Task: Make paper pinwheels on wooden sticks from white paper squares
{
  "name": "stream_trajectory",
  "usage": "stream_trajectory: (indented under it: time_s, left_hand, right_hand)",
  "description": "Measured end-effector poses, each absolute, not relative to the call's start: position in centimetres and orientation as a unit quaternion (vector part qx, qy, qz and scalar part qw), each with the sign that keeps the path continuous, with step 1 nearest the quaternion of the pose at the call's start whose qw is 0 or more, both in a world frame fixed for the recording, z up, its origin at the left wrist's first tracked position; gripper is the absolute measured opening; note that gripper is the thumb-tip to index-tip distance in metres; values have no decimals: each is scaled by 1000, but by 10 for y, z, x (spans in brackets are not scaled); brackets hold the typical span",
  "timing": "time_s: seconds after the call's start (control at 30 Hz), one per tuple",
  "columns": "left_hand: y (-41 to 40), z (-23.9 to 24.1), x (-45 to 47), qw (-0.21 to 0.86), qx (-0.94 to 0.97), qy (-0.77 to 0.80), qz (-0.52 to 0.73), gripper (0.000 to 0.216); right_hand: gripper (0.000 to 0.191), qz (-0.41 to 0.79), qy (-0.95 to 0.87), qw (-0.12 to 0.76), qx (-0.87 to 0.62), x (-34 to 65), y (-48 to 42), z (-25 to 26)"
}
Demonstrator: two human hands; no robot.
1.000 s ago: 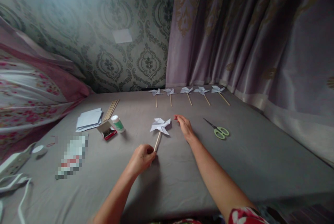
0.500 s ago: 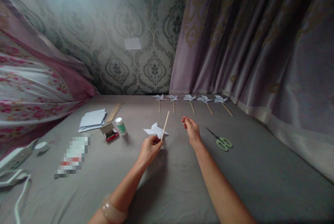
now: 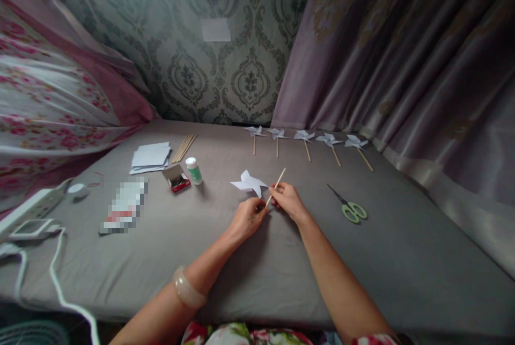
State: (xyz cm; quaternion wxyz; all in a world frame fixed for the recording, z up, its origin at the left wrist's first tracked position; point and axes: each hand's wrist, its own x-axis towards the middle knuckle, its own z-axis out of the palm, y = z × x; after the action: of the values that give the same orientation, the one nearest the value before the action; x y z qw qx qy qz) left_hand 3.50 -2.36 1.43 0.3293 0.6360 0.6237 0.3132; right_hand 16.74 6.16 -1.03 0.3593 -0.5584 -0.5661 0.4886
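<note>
A thin wooden stick (image 3: 280, 175) slants up between my hands. My left hand (image 3: 250, 215) is closed around its lower end, and the fingers of my right hand (image 3: 286, 198) pinch it higher up. Just beyond my left hand is a white paper pinwheel (image 3: 248, 183) with pointed blades; whether it touches my fingers or the stick I cannot tell. To the right of my right hand lie scissors (image 3: 351, 211) with green handles. A white-capped bottle with a green label (image 3: 195, 172) stands to the left, beside an open small red box (image 3: 178, 181) holding small dark pieces.
Several finished pinwheels on sticks (image 3: 304, 138) lie in a row at the back right. Loose wooden sticks (image 3: 184, 148) and a stack of white paper (image 3: 151, 157) are at the back left. At the left edge sit a power strip (image 3: 38, 205) and a white cable (image 3: 60, 280).
My right hand has moved left and taken hold of the stick, which now leans further right. My view has tilted downward.
</note>
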Motion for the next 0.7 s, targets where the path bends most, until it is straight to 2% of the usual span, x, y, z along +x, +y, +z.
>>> stream_trajectory:
  time_s: [0.13, 0.23, 0.3, 0.4, 0.5, 0.6, 0.7]
  left_hand:
    - [-30, 31, 20, 315, 647, 648, 252, 23]
    - [-35, 45, 2, 186, 636, 726, 185, 16]
    - [-35, 49, -9, 97, 649, 738, 156, 22]
    - [-28, 42, -18, 22, 701, 700, 138, 46]
    - [-15, 30, -18, 20, 754, 637, 160, 65]
    - [-3, 20, -15, 38, 767, 616, 173, 59]
    - [6, 17, -16, 51, 760, 614, 209, 50]
  right_hand:
    - [14, 454, -562, 353, -595, 177, 70, -11]
    - [15, 399, -573, 337, -631, 192, 78, -11]
    - [17, 357, -590, 325, -648, 198, 80, -11]
    - [17, 305, -613, 314, -658, 199, 78, -10]
    - [23, 232, -642, 285, -673, 196, 72, -8]
    - [37, 159, -667, 247, -684, 196, 66, -7]
    - [37, 143, -670, 245, -686, 196, 62, -4]
